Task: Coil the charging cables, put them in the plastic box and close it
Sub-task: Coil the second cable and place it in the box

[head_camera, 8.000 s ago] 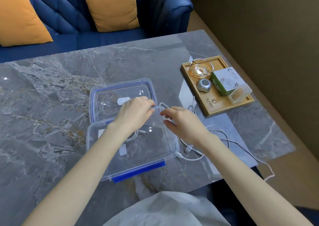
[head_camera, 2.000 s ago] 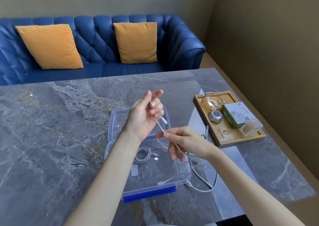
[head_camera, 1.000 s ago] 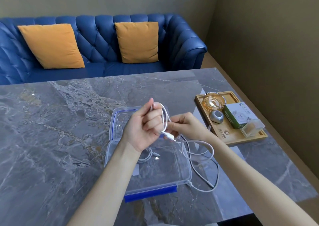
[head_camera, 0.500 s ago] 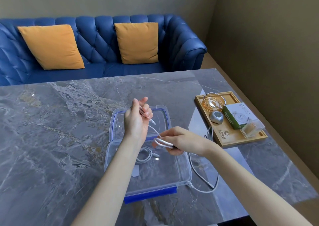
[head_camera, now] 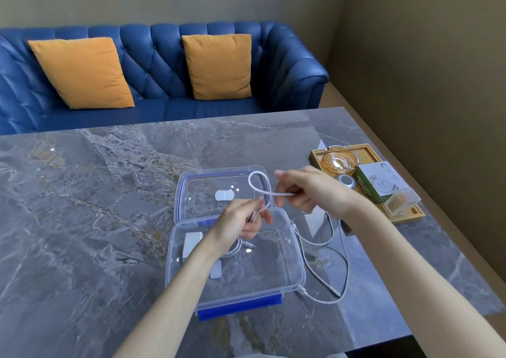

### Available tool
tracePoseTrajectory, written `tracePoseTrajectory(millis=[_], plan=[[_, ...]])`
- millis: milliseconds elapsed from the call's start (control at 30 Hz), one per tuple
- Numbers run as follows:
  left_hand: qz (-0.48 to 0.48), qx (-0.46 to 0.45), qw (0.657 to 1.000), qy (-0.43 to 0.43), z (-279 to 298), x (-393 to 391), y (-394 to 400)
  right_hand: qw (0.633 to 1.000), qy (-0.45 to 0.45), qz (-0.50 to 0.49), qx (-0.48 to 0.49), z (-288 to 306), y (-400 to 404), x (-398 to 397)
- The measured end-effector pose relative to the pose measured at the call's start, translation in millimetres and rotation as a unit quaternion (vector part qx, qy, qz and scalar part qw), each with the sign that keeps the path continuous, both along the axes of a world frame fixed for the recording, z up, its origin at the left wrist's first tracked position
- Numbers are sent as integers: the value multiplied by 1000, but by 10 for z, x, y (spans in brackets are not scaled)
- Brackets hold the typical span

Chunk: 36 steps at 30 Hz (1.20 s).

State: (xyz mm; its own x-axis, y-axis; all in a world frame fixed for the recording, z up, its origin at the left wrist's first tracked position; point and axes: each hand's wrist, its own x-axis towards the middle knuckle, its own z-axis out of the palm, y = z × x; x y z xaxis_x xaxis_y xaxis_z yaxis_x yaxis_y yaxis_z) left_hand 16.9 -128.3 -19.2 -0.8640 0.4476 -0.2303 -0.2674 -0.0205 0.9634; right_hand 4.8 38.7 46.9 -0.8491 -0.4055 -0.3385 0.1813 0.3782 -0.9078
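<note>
A clear plastic box [head_camera: 298,264] with a blue front clasp stands open on the marble table, its lid [head_camera: 189,182] lying flat behind it. One coiled white cable [head_camera: 237,248] rests inside the box, partly hidden by my left wrist. My left hand [head_camera: 241,222] pinches a second white cable [head_camera: 256,184] above the box. That cable arches up in a loop over the lid to my right hand [head_camera: 306,190], which grips its other strand. The rest of it trails over the table [head_camera: 339,264] to the right of the box.
A wooden tray [head_camera: 405,215] at the right edge holds a glass dish [head_camera: 339,160], a green-and-white carton [head_camera: 377,182], a small clear container [head_camera: 401,201] and a grey round object. A blue sofa [head_camera: 287,64] with two orange cushions stands behind the table.
My left hand has dropped lower over the box. My right hand has risen to the right, pulling the cable into a loop over the lid.
</note>
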Motion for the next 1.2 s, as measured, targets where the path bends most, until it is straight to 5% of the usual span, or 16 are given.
tracePoseTrajectory(millis=[267,433,533,633,733,833,1033,1100,1200], plan=[[-83,99,989,-77,36,99,-136,982,157,-95,-54,120,357,-198],[-137,147,978,-50,295,164,-128,972,181,-147,-27,-57,406,-309],[-101,123,987,2,412,173,-102,972,197,-121,32,-190,376,-324],[-72,218,973,-33,487,104,-91,974,196,-25,112,-244,323,-283],[-80,379,916,-104,463,-61,-115,982,160,17,101,-292,227,-173],[-123,567,791,-193,380,-261,-132,988,132,22,78,-315,104,-30],[-3,634,732,-250,170,-502,-169,950,240,64,189,-357,-140,226],[80,619,740,-252,186,-524,-129,946,241,84,198,-351,-203,296],[208,525,804,-188,219,-537,-50,957,196,96,193,-273,-247,318]])
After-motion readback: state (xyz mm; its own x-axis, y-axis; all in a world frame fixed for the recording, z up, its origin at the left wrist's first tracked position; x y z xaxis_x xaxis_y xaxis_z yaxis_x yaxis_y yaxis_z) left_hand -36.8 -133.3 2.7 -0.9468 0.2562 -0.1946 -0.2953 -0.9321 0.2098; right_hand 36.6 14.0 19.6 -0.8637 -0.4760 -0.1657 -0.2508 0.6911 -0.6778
